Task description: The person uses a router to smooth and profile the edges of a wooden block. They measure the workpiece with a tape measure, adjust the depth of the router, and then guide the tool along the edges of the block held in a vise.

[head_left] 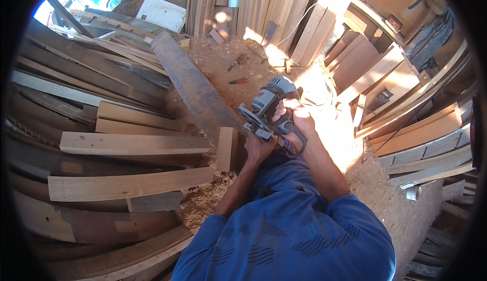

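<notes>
One power tool (268, 103), one left hand (260, 148) and one right hand (296, 116) are counted. One white panel (161, 13), one upright wood block (227, 149) and one red-handled tool (238, 81) are seen. The stacked boards (137, 143) are too overlapped to be counted.

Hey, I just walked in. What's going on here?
A person is holding a power tool with both hands: the right hand is on its handle, the left hand at its lower part. Whether it is running can't be told. Boards lie to the person's left, shavings cover the ground beside them, and pliers lie farther ahead.
</notes>
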Demonstrator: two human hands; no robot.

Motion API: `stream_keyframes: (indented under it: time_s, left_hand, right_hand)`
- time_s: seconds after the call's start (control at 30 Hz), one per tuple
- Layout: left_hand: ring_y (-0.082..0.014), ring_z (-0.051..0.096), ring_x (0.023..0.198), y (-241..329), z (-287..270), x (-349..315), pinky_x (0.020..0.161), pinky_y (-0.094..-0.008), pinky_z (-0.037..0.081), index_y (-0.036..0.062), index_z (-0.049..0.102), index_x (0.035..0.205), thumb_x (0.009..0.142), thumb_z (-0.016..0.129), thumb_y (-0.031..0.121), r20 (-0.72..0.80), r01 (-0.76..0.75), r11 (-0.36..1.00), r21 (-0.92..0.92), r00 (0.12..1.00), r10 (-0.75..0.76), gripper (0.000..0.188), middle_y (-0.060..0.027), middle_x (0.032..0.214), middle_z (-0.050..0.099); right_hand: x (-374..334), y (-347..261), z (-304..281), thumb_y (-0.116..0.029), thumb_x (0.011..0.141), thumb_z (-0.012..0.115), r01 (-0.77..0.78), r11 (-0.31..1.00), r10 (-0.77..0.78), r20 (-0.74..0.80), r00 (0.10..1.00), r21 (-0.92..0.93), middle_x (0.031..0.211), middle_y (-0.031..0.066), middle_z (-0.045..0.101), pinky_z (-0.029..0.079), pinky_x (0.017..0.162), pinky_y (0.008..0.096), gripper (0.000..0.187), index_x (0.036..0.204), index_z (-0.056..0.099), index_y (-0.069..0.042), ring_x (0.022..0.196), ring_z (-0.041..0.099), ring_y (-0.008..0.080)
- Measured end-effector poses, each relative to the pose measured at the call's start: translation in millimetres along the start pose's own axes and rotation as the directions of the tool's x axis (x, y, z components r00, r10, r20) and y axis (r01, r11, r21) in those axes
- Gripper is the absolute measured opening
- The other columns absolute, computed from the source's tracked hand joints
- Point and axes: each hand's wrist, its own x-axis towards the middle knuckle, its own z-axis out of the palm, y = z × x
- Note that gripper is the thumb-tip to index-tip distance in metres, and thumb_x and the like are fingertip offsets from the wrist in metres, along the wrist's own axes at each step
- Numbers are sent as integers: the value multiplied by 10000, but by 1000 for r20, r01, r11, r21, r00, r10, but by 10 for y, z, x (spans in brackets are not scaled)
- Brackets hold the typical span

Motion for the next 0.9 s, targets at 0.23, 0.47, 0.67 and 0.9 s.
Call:
stream_keyframes:
  time_s: [0.23,0.47,0.67,0.9]
  left_hand:
    - [-265,657,1077,489,-352,174,875,-371,559,-14,350,1370,737,812,57,-193,-337,824,-456,941,279,788,-161,1178,613]
    - [-212,613,1060,691,-688,84,874,-350,539,-7,331,1411,722,735,-53,-259,-473,770,-428,881,397,800,-150,1221,563]
    - [-224,621,1047,472,-670,-106,855,-360,542,-46,312,1420,700,757,-26,-233,-411,866,-284,906,354,847,-182,1200,582]
    - [-281,601,1130,143,-575,-222,963,-387,508,-66,306,1440,705,808,31,-123,-238,925,-295,970,210,896,-217,1246,560]
  right_hand:
    - [-275,-303,454,-102,948,599,43,982,-87,243,966,183,770,47,589,553,719,345,67,915,553,-64,697,601,181]
    - [-216,-468,-31,-184,933,656,183,977,-209,310,927,108,934,111,680,564,807,381,205,1047,621,-18,921,688,263]
    - [-183,-385,-213,-175,964,583,-71,894,-53,261,964,442,834,100,621,555,793,363,157,916,584,-26,824,627,236]
    - [-306,-274,-400,-127,984,469,-105,853,40,136,990,512,747,74,559,557,691,326,140,879,473,-34,695,574,183]
